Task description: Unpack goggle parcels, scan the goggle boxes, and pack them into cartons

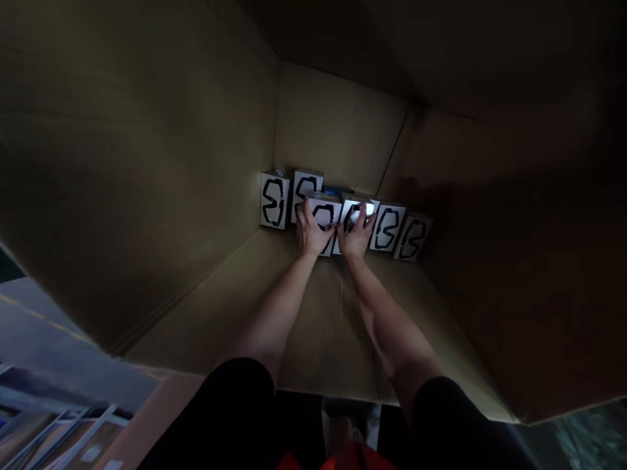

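Black sleeves (220,418) filled the bottom edge of the view, with a patch of red cloth (353,457) between them at 6 o'clock. Bare forearms (279,313) reached up from the sleeves, over the floor of a large cardboard carton (333,339), towards 12 o'clock.

The left hand (313,230) and right hand (356,234) lay close together near the far wall. The left fingers (306,212) were spread apart over one small white box (324,214), and the right fingers (365,212) were spread apart over the next box (353,212). Neither hand clearly showed a clamp, so I could not tell whether they gripped.

Those two boxes stood in a row of similar boxes (386,227) printed with black outlines, running from 10 o'clock to 2 o'clock around the hands along the carton's far wall (337,124). A blue item (333,192) showed just behind the row.

Beyond the carton's edge at 8 o'clock lay a grey floor (44,333) and metal racking (63,424).
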A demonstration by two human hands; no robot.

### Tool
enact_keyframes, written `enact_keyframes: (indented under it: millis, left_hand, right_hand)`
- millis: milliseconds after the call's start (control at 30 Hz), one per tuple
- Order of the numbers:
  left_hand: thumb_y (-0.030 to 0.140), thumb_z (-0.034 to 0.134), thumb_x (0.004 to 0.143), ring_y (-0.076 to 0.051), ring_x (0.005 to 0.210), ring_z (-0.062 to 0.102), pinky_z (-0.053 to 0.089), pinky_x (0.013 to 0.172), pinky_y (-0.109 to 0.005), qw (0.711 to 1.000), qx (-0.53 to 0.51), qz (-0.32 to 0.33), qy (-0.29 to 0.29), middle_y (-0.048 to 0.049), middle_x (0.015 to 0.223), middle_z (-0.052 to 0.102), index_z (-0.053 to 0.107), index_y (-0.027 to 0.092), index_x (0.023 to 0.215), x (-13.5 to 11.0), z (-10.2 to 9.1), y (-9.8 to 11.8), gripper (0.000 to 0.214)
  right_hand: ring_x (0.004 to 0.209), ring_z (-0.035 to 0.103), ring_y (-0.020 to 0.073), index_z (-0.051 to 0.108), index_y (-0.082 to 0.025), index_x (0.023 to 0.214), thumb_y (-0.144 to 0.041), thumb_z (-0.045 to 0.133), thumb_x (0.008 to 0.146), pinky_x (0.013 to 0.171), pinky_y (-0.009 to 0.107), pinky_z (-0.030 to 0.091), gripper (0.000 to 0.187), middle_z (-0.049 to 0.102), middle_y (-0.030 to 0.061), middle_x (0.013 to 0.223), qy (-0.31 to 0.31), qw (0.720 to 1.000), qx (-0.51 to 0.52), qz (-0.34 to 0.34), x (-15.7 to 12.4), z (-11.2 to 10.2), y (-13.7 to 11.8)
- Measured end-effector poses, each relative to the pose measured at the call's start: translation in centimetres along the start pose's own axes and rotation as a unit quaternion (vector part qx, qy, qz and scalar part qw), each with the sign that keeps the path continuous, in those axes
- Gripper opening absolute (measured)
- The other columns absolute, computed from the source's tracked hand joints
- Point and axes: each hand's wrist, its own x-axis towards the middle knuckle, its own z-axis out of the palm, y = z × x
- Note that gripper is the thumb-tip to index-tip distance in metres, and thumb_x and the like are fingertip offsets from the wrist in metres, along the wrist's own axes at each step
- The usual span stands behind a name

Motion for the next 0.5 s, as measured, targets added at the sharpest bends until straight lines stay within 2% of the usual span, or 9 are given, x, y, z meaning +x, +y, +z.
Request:
enact_keyframes:
  millis: [67,167,267,367,433,500]
  left_hand:
    - [0.040,0.087,0.084,-0.044,0.163,0.029,0.033,0.132,-0.058,1.000,0.031,-0.001,0.002,-0.0198,0.179,0.022,0.027,0.023,0.173,-0.4,-0.3,1.2,0.109]
    - [0.036,0.086,0.085,-0.052,0.158,0.035,0.037,0.127,-0.069,0.997,0.073,-0.032,0.002,-0.0187,0.181,0.015,0.032,0.025,0.173,-0.7,-0.7,2.3,0.104]
    - [0.034,0.088,0.082,-0.053,0.154,0.039,0.041,0.124,-0.070,0.995,0.090,-0.039,-0.013,-0.0185,0.182,0.015,0.031,0.027,0.173,-0.6,-1.0,2.5,0.109]
    - [0.037,0.089,0.082,-0.052,0.156,0.037,0.041,0.124,-0.070,0.994,0.102,-0.038,-0.017,-0.0198,0.182,0.012,0.027,0.025,0.174,-0.3,-1.3,2.3,0.111]
    - [0.040,0.088,0.082,-0.052,0.159,0.033,0.039,0.125,-0.070,0.991,0.126,-0.043,-0.015,-0.0207,0.183,0.010,0.027,0.023,0.173,-0.1,-1.6,2.5,0.111]
    - [0.042,0.084,0.085,-0.050,0.163,0.024,0.034,0.129,-0.069,0.985,0.167,-0.031,-0.016,-0.0196,0.183,0.010,0.029,0.021,0.172,0.0,-1.9,3.0,0.105]
  right_hand:
    - [0.163,0.024,0.0455,0.023,-0.030,0.172,-0.050,0.073,0.088,0.124,0.068,0.035,0.100,0.019,0.0208,0.177,-0.006,1.000,-0.002,0.030,0.3,0.0,-0.6]
    - [0.154,0.037,0.0476,0.023,-0.030,0.172,-0.049,0.078,0.085,0.119,0.069,0.041,0.105,0.028,0.0231,0.170,-0.018,0.996,0.003,0.086,1.1,-0.2,-1.5]
    - [0.142,0.049,0.0461,0.022,-0.028,0.173,-0.044,0.081,0.082,0.116,0.066,0.044,0.110,0.040,0.0235,0.157,-0.033,0.995,-0.011,0.097,1.7,-2.2,-1.5]
    - [0.138,0.050,0.0439,0.024,-0.030,0.174,-0.052,0.084,0.081,0.117,0.065,0.042,0.112,0.043,0.0204,0.151,0.000,0.999,-0.021,0.027,2.3,-7.1,0.3]
    - [0.138,0.047,0.0443,0.027,-0.031,0.173,-0.057,0.084,0.081,0.118,0.067,0.039,0.111,0.042,0.0202,0.150,0.046,0.997,-0.051,-0.016,3.2,-11.8,2.5]
    - [0.139,0.044,0.0463,0.027,-0.031,0.173,-0.059,0.083,0.082,0.115,0.071,0.038,0.110,0.038,0.0215,0.153,0.081,0.988,-0.129,-0.017,4.9,-16.7,4.8]
